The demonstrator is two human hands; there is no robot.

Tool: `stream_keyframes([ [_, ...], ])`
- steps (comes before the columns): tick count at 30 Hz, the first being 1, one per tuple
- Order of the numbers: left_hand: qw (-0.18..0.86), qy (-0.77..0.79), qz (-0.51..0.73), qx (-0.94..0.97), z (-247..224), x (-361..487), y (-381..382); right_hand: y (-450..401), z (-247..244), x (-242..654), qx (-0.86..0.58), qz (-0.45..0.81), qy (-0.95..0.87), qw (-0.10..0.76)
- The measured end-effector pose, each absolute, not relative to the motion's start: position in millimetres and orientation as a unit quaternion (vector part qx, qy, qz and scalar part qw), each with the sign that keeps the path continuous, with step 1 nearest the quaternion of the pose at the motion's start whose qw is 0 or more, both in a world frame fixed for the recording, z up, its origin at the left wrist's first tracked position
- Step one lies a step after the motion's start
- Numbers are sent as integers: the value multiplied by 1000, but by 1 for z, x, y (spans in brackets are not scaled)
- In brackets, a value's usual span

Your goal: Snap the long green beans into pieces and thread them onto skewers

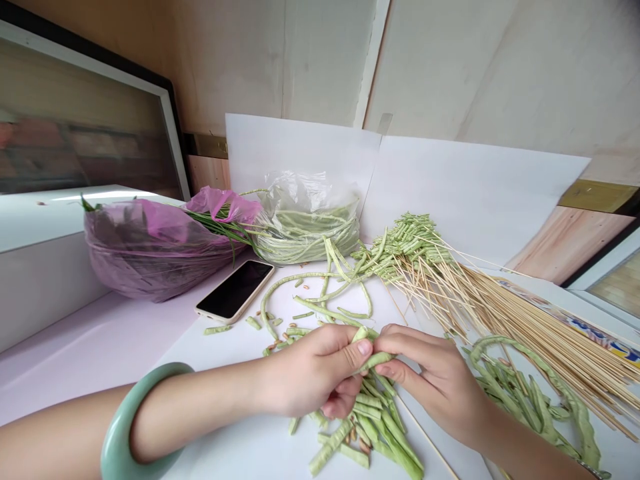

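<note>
Pinching a long green bean (374,361) at the middle of the view, left hand (313,377) and right hand (433,380) each in a closed grip on it, short bean pieces (373,427) piled below on the white desk (225,353), bamboo skewers (525,320) off to the right

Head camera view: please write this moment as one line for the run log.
left hand: pinches long bean | right hand: pinches same long bean | nearby: wooden skewers
</note>
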State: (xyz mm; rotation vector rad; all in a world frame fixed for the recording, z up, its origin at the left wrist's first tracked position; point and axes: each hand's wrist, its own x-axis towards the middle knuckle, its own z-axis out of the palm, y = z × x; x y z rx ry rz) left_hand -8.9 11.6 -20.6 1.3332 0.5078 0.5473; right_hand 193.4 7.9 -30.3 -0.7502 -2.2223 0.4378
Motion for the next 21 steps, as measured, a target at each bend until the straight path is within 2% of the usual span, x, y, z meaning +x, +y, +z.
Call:
stream_keyframes([
  [5, 720, 264, 243, 594, -19, -8, 8, 4, -25, 189, -289, 120, -883, 351],
  [11, 650, 292, 205, 671, -22, -12, 9, 1, -21, 185, -260, 25, -904, 339],
  [14, 629, 289, 181, 698, -19, -13, 12, -1, -20, 185, -252, 18, -913, 321],
  [21, 828, 116, 134, 533, -7, -17, 4, -18, -16, 191, -171, 31, -910, 377],
])
